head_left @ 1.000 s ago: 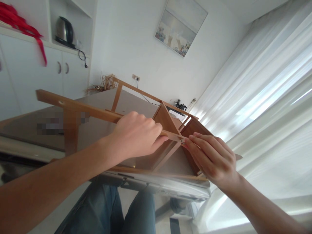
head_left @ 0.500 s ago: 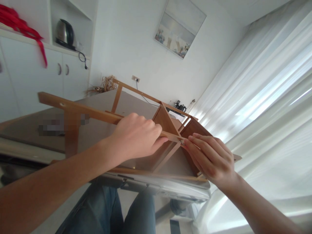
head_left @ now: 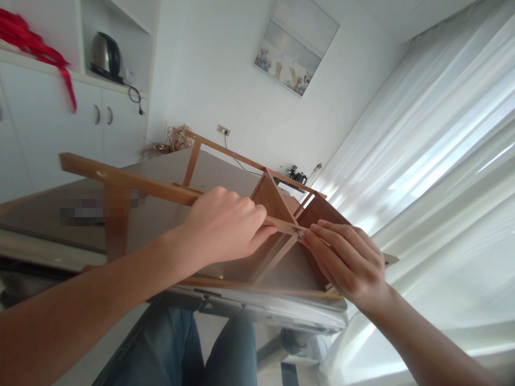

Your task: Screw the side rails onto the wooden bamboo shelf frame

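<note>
A wooden shelf frame [head_left: 148,185] lies on its side on the table, with shelf boards such as the upright panel [head_left: 276,199] set between its rails. My left hand [head_left: 227,222] is closed around the near upper rail, thumb stretched along it to the right. Just right of it, my right hand [head_left: 348,257] has its fingertips pinched together at the joint of rail and shelf. A small shiny bit [head_left: 300,234] shows at those fingertips; its kind is too small to make out.
The grey tabletop [head_left: 156,236] extends under the frame, its front edge above my knees. White curtains [head_left: 454,214] hang close on the right. An electric kettle [head_left: 105,56] stands in the white cabinet at left. Dried stems [head_left: 177,138] and black items [head_left: 298,176] are behind the frame.
Both hands stay at the same spots on the rail. The view has shifted only very slightly, and no grip has visibly changed.
</note>
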A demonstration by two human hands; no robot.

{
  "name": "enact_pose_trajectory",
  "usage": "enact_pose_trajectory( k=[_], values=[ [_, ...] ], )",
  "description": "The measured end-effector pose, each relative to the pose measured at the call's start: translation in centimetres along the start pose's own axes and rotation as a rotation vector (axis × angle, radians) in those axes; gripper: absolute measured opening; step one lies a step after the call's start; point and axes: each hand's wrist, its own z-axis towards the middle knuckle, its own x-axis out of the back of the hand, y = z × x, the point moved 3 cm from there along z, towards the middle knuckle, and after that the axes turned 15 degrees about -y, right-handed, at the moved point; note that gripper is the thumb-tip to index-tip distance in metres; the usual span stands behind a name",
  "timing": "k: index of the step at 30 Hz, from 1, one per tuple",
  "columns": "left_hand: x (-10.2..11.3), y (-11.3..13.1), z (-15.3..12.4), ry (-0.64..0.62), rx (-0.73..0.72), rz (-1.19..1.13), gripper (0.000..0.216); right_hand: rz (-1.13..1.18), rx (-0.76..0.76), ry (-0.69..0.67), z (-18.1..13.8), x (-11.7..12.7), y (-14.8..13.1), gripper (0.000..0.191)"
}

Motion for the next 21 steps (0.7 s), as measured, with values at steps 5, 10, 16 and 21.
enact_pose_trajectory(
  k=[5, 10, 16, 21],
  values=[
    [0.02, 0.04, -0.02, 0.001, 0.007, -0.001, 0.049, -0.019, -0.002, 0.022, 0.10, 0.07, -0.20, 0.029],
    [0.09, 0.15, -0.07, 0.002, 0.011, 0.009, 0.048, 0.016, -0.026, 0.018, -0.02, 0.05, -0.26, 0.030],
    [0.10, 0.18, 0.05, -0.003, 0.009, 0.007, 0.049, 0.017, -0.040, 0.022, -0.04, -0.02, -0.31, 0.031],
    [0.09, 0.19, 0.04, -0.011, 0.020, -0.002, 0.048, 0.007, -0.048, 0.028, -0.16, -0.09, -0.40, 0.032]
  ],
)
